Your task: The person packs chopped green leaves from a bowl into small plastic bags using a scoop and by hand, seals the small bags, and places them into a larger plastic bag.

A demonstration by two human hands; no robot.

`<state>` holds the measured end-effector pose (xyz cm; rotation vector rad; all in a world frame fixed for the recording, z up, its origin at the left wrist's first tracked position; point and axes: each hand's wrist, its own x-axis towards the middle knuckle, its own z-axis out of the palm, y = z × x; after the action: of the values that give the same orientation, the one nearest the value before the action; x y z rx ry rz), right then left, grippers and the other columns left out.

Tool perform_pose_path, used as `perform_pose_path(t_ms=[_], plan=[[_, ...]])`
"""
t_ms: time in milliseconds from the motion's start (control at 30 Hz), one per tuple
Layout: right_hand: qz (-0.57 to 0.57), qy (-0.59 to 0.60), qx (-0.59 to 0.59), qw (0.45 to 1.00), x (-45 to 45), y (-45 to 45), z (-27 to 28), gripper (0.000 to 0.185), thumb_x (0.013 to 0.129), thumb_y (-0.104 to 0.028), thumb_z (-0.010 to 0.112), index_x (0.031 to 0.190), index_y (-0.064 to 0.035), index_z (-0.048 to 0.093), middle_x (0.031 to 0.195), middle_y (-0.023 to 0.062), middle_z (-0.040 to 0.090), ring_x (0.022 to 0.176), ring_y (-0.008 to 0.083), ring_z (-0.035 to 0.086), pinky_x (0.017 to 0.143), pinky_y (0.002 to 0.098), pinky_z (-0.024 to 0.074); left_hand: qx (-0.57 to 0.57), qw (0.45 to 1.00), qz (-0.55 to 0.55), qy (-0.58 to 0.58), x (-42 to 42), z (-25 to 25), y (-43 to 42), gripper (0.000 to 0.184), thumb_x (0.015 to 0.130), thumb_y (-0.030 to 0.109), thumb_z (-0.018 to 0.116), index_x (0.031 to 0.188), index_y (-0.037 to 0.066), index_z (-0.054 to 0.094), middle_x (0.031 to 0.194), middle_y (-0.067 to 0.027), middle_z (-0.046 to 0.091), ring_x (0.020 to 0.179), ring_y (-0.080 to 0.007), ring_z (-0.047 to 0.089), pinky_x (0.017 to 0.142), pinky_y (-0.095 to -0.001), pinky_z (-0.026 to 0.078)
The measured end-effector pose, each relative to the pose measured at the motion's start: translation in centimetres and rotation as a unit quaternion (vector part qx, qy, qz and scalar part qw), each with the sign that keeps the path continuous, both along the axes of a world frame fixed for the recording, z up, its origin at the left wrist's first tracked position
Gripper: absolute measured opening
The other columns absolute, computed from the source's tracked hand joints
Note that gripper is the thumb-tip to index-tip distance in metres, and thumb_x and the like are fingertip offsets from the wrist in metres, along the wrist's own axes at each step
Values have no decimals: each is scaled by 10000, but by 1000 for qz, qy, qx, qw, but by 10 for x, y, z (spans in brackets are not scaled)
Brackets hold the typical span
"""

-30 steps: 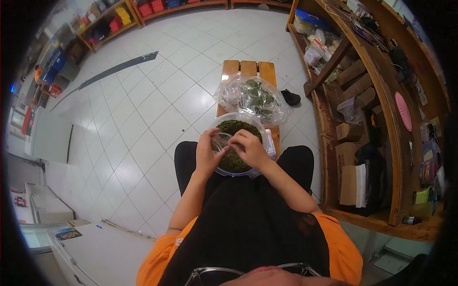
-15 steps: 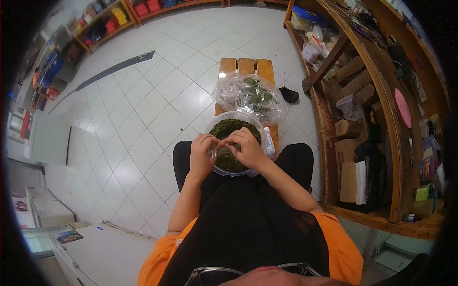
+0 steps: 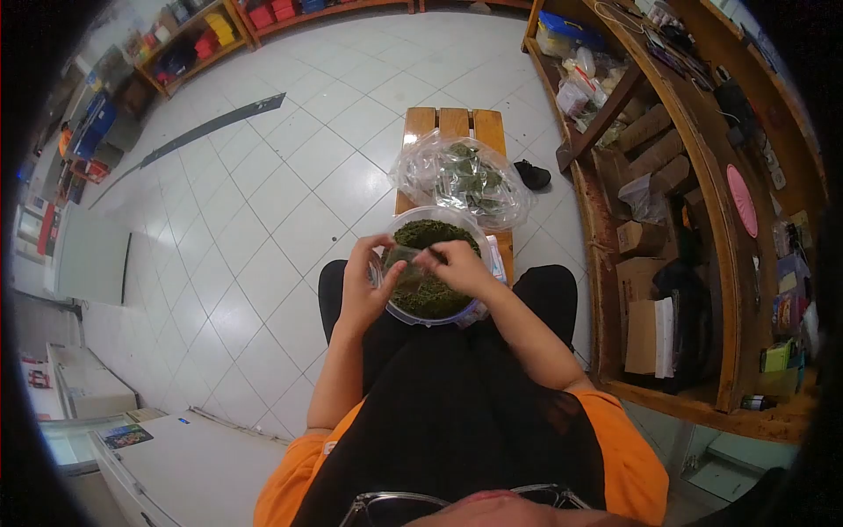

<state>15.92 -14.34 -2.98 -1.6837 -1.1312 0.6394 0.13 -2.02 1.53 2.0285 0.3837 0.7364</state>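
A round clear plastic tub (image 3: 485, 242) holds dark green, finely crumbled plant material (image 3: 439, 300). Above it, my left hand (image 3: 358, 279) grips a small clear plastic bag (image 3: 400, 263), thumb and fingers spread around its side. Close to the bag's right side is my right hand (image 3: 465, 270), its fingers pinched together and slightly blurred. What lies between those fingertips is hidden. Behind the tub, a large clear plastic bag (image 3: 420, 174) with more green material inside rests on a slatted wooden bench (image 3: 454, 121).
Wooden shelving (image 3: 606, 347) with boxes and bags stands close on my right. A black shoe (image 3: 532, 175) lies on the tiled floor beside the bench. To the lower left is a white chest-like unit (image 3: 198, 465). My knees flank the tub.
My hands, which met at the small bag, have moved apart. The left fingers have spread, and the bag shows more between the hands. The tub has stayed put.
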Motion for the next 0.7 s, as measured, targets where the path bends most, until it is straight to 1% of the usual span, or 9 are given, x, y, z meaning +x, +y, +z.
perform_pose_path(t_ms=[133,233,300,367,500,600,633,667,700], plan=[[-233,396,114,881,22,7,-10,260,925,-257,618,1021,-24,684,771,-10,648,562,42,445,496,221,356,-79,996,-45,0,-2,-8,-1,764,845,56,652,1470,83,214,1268,-107,521,797,-101,500,723,-240,422],[-175,395,83,898,24,2,-3,338,940,-287,621,1139,-15,644,881,2,686,586,32,453,524,203,387,-270,957,-107,-23,2,-12,-11,829,827,-10,639,1488,58,143,1265,-139,502,787,-122,479,777,-256,437],[-228,237,36,944,0,-4,23,266,921,-237,646,1096,-36,660,901,-8,673,683,48,514,590,222,431,-314,941,-128,-8,4,-25,-12,795,849,6,575,1494,61,113,1280,-158,489,853,-139,515,817,-264,445],[49,120,113,985,-12,-10,32,188,851,-136,692,997,-24,655,853,53,612,786,198,585,700,325,479,-456,873,-163,60,3,-28,-11,727,861,22,496,1490,58,132,1287,-155,489,967,-166,543,848,-284,449],[74,-135,186,970,-18,-8,28,145,816,-80,688,950,-45,647,864,103,607,796,262,595,701,352,480,-459,861,-174,132,2,-24,-10,702,852,44,461,1484,50,154,1296,-144,489,1077,-199,535,887,-315,443],[25,-168,157,973,-19,-10,35,127,792,-66,679,905,-33,631,872,135,597,785,292,584,684,363,480,-385,914,-121,34,5,-19,-15,624,814,24,497,1413,40,323,1183,-149,542,973,-233,580,855,-340,464],[-3,-112,131,985,-20,-11,39,133,788,-73,684,898,-26,625,871,136,596,771,290,587,679,363,481,-79,997,15,8,8,-14,-15,520,805,38,555,1307,36,418,1154,-155,552,974,-256,578,856,-360,458],[-32,-55,104,992,-21,-12,42,142,783,-79,689,891,-20,619,870,137,595,758,287,590,674,363,481,236,960,149,-19,10,-8,-15,417,796,52,613,1201,31,513,1125,-162,561,974,-279,577,856,-380,453],[-32,-56,106,992,-21,-12,40,142,783,-79,689,891,-20,619,870,137,595,758,287,590,674,363,481,237,960,149,-20,8,-3,-17,417,796,52,613,1201,31,513,1125,-162,561,974,-279,577,856,-380,453]])
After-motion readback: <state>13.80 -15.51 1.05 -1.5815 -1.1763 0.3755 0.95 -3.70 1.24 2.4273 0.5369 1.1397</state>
